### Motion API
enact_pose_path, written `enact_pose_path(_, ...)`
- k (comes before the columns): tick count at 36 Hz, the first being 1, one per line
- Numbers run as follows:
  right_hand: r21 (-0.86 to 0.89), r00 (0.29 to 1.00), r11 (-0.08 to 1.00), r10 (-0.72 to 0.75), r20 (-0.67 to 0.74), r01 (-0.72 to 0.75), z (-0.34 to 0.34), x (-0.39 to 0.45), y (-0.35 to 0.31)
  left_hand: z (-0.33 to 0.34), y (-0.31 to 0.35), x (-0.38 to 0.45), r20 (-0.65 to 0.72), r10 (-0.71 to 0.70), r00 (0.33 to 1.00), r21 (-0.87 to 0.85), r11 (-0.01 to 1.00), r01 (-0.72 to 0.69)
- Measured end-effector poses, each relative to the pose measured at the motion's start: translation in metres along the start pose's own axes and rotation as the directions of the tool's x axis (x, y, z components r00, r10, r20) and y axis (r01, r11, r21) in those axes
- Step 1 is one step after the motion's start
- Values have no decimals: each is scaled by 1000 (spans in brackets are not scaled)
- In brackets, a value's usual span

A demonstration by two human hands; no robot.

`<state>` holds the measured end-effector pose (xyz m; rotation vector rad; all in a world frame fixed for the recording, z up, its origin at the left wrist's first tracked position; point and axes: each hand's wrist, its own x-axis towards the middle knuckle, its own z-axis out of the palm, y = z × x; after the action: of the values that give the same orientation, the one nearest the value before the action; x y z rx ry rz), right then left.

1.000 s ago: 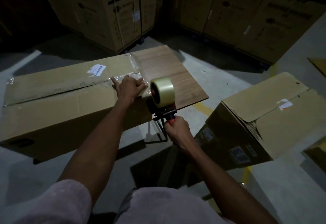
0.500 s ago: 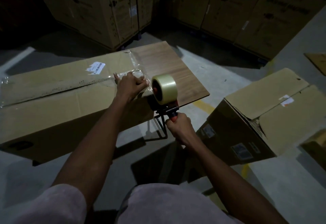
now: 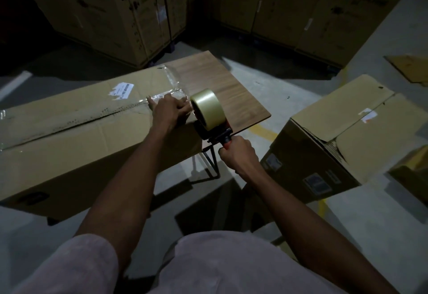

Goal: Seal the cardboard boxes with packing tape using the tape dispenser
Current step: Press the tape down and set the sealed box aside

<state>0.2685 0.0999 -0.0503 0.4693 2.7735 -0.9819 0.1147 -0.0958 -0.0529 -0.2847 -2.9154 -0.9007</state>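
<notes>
**A:** Where's the seam I'm working on?

**B:** It runs along the top of the long cardboard box (image 3: pixel 76 131), which lies across the wooden table (image 3: pixel 234 99). Its long axis goes left to right in my view, rising slightly toward the right end. A short strip of clear tape (image 3: pixel 166 93) already shines at that right end; the rest of the seam, off to the left, looks bare and a little gapped.

**A:** And the tape dispenser?

**B:** The tape dispenser (image 3: pixel 209 117) sits at the box's right end, roll upright, just beside my left hand (image 3: pixel 169 112). My right hand (image 3: pixel 239 154) has its fingers curled tight round the red handle, below and nearer to me than the roll.

**A:** What's the left hand doing?

**B:** Fingers straight and flat, pressing the tape's end down on the box top. It grips nothing.

**A:** So which way do I pull?

**B:** I'd judge leftward, along the seam: the untaped length lies left of both hands. The right hand holds the tool but must cross past the left, so the left would have to hold the anchor or slide ahead.

**A:** Anything else nearby?

**B:** A second cardboard box (image 3: pixel 342 145) on the floor to the right, flaps closed, no tape that I can make out.
</notes>
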Motion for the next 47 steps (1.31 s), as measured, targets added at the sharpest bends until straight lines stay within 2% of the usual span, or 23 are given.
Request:
enact_pose_path(7, 23, 999, 999, 45, 14, -46, -1, -12, -4, 2, -1, -1, 0, -19, 1000, 48, 999, 19)
enact_pose_path(11, 191, 984, 970, 129, 125, -151, -6, -13, -3, 2, 0, -2, -7, -23, 1000, 106, 994, 24)
enact_pose_path(13, 212, 981, 963, 143, 133, -169, -9, -13, -5, 2, 0, -1, -9, -22, 1000, 91, 996, 22)
enact_pose_path(15, 152, 990, 980, 117, 77, -128, -9, -13, -9, 4, -2, 0, -40, -19, 999, 76, 997, 22)
enact_pose_path(17, 39, 997, 996, 74, 12, -75, -7, -15, -15, 6, -1, -2, -83, -34, 996, -25, 999, 32)
enact_pose_path(19, -39, 998, 998, 51, -34, -52, -5, -17, -20, 7, 0, -2, -81, -130, 988, -161, 980, 116)
enact_pose_path(20, -64, 998, 997, 50, -48, -53, -4, -18, -22, 6, 0, -1, -68, -152, 986, -160, 977, 140)
enact_pose_path(22, -91, 997, 994, 57, -47, -61, -5, -20, -25, 5, 0, -2, -38, -133, 990, -39, 991, 131)
enact_pose_path(28, 56, 990, 989, 132, 41, -134, -14, -25, -23, 6, 1, -2, -20, -52, 998, 43, 998, 53)
enact_pose_path(30, -28, 994, 994, 109, 5, -108, -15, -23, -25, 3, 5, -3, 8, -68, 998, 22, 997, 68)
enact_pose_path(34, -239, 989, 971, -41, -143, 6, -2, -22, -25, -1, 3, -2, 24, -92, 995, 213, 973, 85)
enact_pose_path(36, -261, 997, 965, -17, -81, -4, 5, -25, -7, 0, -1, -1, 0, -81, 997, 189, 979, 80)
enact_pose_path(39, -174, 994, 979, 109, 12, -105, 16, -41, 39, 0, -5, -1, -3, -54, 999, 93, 994, 54)
enact_pose_path(42, -11, 982, 983, 181, -60, -182, 15, -51, 62, -2, -1, 3, 11, -35, 999, 85, 996, 34)
enact_pose_path(47, 100, 986, 986, 145, -87, -136, 5, -35, 52, 0, 4, -3, 14, 3, 1000, 141, 990, -5)
